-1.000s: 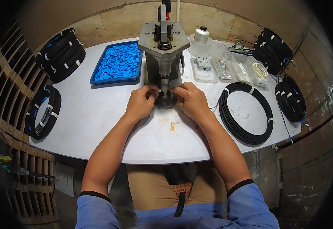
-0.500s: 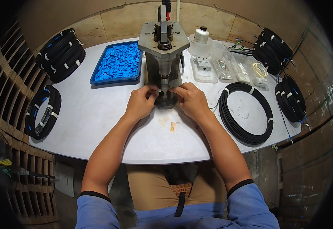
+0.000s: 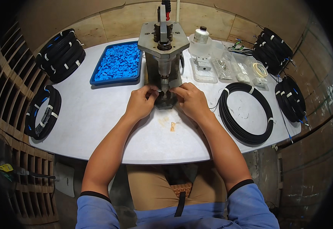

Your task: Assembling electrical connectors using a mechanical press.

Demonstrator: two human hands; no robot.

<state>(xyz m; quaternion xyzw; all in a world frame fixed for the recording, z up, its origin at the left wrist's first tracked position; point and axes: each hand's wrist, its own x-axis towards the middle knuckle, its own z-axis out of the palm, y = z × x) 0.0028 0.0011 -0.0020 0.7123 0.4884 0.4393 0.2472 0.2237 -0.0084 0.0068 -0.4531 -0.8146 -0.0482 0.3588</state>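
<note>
A metal bench press [image 3: 145,34] stands at the middle back of the table. My left hand [image 3: 139,102] is at the left of its lower tip, thumb and fingers pinched on a small pale piece too tiny to name. On the other side, my right hand [image 3: 192,100] is closed with its fingertips at the tip; whatever they grip is hidden. A thin black cable end shows beside my right wrist, next to a large coil of black cable [image 3: 246,138] tied with white bands.
White table [image 3: 166,152] under everything. A dark blue tray [image 3: 94,82] of small blue pieces [image 3: 117,63] sits left of the press. Right of it are a white bottle [image 3: 201,36] and clear boxes of small parts [image 3: 223,68]. Stacked black cable coils [image 3: 61,57] line both sides.
</note>
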